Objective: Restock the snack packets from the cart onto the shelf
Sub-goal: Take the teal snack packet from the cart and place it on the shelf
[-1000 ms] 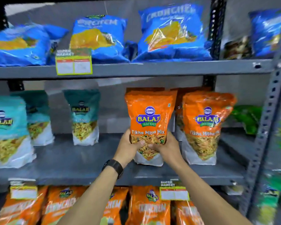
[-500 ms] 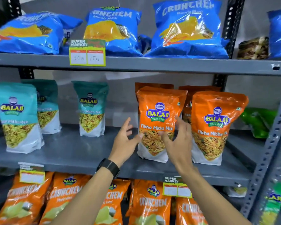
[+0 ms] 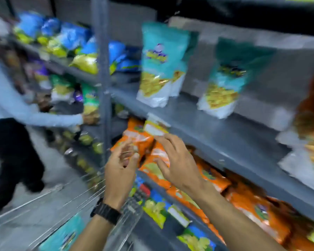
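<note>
Two bare hands hover in front of the grey shelf, both empty with fingers loosely spread: the left hand, a black watch on its wrist, and the right hand beside it. Teal snack packets stand upright on the shelf; orange packets lie on the level below. A wire cart at lower left holds one teal packet. Another person reaches into the shelving at left. The view is blurred.
</note>
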Demonstrator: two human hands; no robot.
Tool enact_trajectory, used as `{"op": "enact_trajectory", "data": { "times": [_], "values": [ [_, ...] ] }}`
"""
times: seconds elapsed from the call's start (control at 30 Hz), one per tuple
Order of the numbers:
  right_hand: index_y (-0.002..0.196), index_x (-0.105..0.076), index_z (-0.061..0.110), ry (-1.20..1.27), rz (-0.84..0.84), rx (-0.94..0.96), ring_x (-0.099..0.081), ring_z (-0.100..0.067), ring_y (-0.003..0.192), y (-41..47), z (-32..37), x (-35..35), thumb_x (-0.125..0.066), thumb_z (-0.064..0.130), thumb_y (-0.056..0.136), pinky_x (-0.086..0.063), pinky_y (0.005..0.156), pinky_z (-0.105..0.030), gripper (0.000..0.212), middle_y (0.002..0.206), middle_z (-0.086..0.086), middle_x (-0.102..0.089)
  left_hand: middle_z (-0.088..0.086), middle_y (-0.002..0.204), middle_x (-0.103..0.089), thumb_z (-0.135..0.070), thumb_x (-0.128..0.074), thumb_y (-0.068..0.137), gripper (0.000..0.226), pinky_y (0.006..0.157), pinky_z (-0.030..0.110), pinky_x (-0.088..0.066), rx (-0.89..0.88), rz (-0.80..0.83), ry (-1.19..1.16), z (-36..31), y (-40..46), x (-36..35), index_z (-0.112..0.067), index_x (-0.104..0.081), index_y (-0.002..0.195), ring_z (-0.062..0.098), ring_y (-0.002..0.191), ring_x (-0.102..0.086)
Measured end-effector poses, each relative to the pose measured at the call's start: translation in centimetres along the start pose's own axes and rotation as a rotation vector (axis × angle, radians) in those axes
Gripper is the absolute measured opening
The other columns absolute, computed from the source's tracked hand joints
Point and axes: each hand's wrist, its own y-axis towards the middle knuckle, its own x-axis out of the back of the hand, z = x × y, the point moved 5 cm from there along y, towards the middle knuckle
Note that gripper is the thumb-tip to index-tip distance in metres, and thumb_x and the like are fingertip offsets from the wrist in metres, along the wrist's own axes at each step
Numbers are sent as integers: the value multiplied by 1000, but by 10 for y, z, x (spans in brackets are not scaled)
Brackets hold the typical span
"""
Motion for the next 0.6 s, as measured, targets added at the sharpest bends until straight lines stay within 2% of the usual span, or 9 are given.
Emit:
{"op": "enact_trajectory", "data": {
  "times": [0.13,0.23,0.27,0.33,0.37,0.43,0.47,0.57,0.6],
  "values": [
    [145,-50,19,169,260,33,-57,-28,125,6,50,-141,-71,27,87,-51,106,-38,63,138,-6,-54,-5,107,-74,-5,-69,94,38,84,12,-56,206,-150,130,100,-2,106,-32,-69,120,0,90,-69],
    [149,-50,20,226,468,8,-51,-26,135,-5,79,-239,-74,30,87,-43,114,-38,67,144,-8,-53,-2,102,-75,-6,-70,93,32,79,6,-53,366,-244,222,176,-16,174,-24,-69,119,-7,83,-69],
    [148,-51,20,253,529,-4,-49,-25,135,-11,86,-270,-77,26,85,-41,115,-36,69,144,-9,-53,2,101,-75,-7,-70,92,31,81,13,-55,428,-269,226,203,-22,193,-22,-69,119,-5,83,-69],
    [148,-53,18,308,667,-61,-47,-20,128,-28,96,-323,-80,17,83,-41,111,-35,71,144,-11,-54,7,103,-73,-17,-68,87,34,87,31,-58,541,-316,226,255,-38,223,-18,-69,120,14,89,-69],
    [149,-53,18,329,756,-109,-51,-18,122,-38,100,-349,-80,15,83,-43,108,-35,71,145,-10,-54,9,104,-72,-18,-66,84,38,88,32,-58,605,-333,222,287,-48,237,-15,-69,122,21,92,-68],
    [151,-50,23,352,947,-201,-59,-15,111,-62,104,-399,-78,14,84,-46,104,-28,73,146,-6,-52,14,108,-74,-10,-67,86,39,84,22,-58,751,-366,191,341,-69,257,-9,-69,125,26,97,-69],
    [152,-48,26,356,1035,-251,-60,-18,115,-76,102,-424,-77,17,84,-47,103,-26,75,148,-5,-50,17,114,-74,-11,-68,84,41,86,21,-57,828,-384,192,369,-81,264,-10,-68,125,28,101,-70],
    [151,-44,37,380,1278,-424,-63,-36,126,-125,85,-492,-76,39,78,-55,100,-47,79,149,-9,-56,16,122,-70,-14,-72,78,43,97,42,-57,1030,-432,148,434,-116,273,-24,-64,119,29,106,-69],
    [152,-43,31,361,1331,-467,-65,-34,124,-135,82,-506,-77,38,81,-55,99,-42,79,146,-11,-59,16,124,-65,-7,-73,84,45,98,44,-54,1096,-436,126,450,-125,272,-24,-60,124,27,107,-65]
  ]
}}
